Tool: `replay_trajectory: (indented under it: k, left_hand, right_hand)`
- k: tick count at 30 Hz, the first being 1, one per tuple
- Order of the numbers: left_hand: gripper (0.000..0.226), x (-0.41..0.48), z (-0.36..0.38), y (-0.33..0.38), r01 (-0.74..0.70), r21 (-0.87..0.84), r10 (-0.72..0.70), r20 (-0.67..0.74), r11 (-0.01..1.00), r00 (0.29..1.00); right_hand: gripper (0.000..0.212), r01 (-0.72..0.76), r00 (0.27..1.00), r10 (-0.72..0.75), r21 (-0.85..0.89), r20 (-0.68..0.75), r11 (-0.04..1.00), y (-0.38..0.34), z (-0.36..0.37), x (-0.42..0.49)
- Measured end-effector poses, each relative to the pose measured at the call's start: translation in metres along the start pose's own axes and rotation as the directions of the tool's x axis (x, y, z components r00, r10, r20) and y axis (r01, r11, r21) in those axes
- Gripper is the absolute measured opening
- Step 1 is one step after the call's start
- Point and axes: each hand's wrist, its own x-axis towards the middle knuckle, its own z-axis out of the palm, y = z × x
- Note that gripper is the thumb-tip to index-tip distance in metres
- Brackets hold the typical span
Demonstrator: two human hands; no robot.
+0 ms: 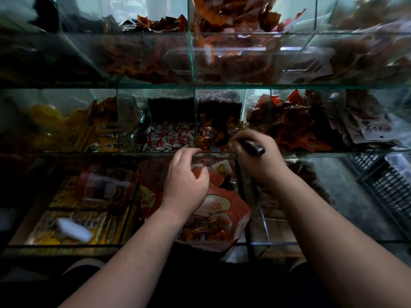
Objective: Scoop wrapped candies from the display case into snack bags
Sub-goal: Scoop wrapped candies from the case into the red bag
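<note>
A white tube point(74, 230) lies on yellow packets point(104, 223).

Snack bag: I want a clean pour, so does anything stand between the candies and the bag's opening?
Only the glass front edge of the candy compartment, running across between the wrapped candies and the snack bag. The right hand grips the scoop handle at that edge; the left hand holds the bag just below.

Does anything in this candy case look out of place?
A white tube-shaped object lies slanted on the yellow packets in the lower-left compartment; it matches none of the wrapped snacks around it.
</note>
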Motion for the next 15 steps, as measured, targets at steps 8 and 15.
replay_trajectory:
  k: [8, 15]
  left_hand:
    - [0.043, -0.001, -0.01, -0.002, 0.024, -0.02, -0.024, 0.001, 1.0, 1.0]
    - [0.063, -0.017, -0.017, -0.001, -0.01, -0.044, 0.011, 0.016, 0.999, 1.0]
  right_hand:
    - [0.009, 0.254, 0.95, -0.246, 0.019, -0.194, 0.967, -0.029, -0.032, -0.056]
    - [0.037, -0.488, 0.868, 0.448, 0.531, 0.214, 0.693, -0.045, -0.063, -0.103]
